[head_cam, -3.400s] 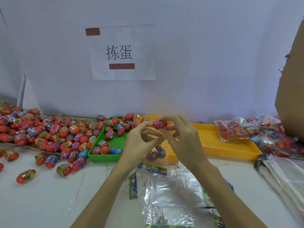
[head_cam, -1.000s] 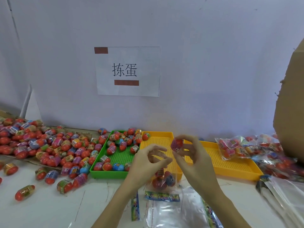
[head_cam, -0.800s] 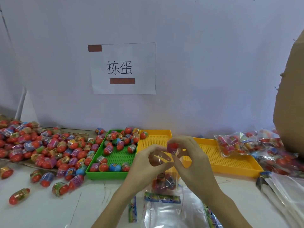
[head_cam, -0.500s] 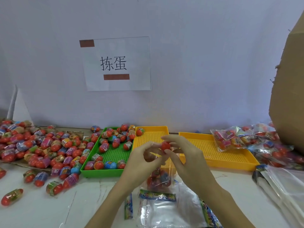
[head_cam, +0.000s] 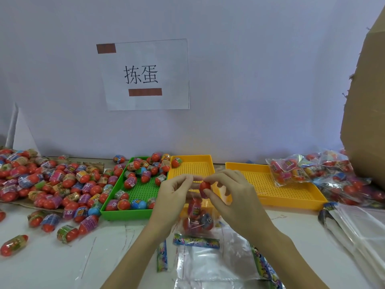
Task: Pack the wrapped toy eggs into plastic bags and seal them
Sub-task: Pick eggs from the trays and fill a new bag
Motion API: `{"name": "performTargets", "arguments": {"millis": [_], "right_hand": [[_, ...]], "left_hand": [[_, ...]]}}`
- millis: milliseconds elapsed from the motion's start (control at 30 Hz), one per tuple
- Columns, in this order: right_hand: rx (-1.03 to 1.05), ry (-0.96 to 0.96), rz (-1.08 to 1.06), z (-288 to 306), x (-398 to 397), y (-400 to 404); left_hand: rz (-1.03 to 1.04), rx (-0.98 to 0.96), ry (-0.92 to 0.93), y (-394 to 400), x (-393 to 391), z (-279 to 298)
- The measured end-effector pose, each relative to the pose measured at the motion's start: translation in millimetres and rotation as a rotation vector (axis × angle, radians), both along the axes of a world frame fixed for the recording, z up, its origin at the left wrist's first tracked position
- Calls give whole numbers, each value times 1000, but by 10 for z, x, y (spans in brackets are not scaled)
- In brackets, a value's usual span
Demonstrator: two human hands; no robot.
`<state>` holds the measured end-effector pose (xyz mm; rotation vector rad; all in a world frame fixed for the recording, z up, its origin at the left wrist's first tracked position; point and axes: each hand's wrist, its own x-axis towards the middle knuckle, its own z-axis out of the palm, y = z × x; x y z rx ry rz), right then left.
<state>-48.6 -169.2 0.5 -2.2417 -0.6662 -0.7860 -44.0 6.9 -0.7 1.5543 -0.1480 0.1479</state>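
My left hand [head_cam: 173, 197] pinches the top edge of a clear plastic bag [head_cam: 196, 217] that hangs below it with several wrapped toy eggs inside. My right hand [head_cam: 231, 197] pinches a red wrapped egg [head_cam: 204, 187] at the bag's mouth, just right of the left fingertips. Both hands are raised in front of the left yellow tray [head_cam: 192, 163]. A large pile of loose wrapped eggs [head_cam: 52, 184] covers the table at the left, and more lie in the green tray [head_cam: 137, 190].
A second yellow tray [head_cam: 285, 188] sits at the right with filled bags [head_cam: 312, 172] on and beside it. Empty clear bags [head_cam: 216, 259] lie below my hands and more [head_cam: 358, 226] at the far right. A cardboard box [head_cam: 368, 101] stands at the right edge.
My right hand has brought the red egg down from above the tray to the bag's mouth beside my left fingers. The bag still hangs from my left hand.
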Motion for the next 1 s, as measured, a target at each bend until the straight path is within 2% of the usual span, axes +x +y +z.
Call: {"name": "performTargets", "arguments": {"millis": [267,533,767,1000], "right_hand": [[-168,29,-49,45,-29,-37],[-103,-66,-141,38,-85,80],[-320,128,-32,22,-33,-2],[-179,196,92,75,-44,-36]], "left_hand": [[43,60,-7,-51,-18,-8],[25,14,4,-89,-55,13],[100,35,16,-66,-34,-16],[99,25,23,-76,-47,-3]]}}
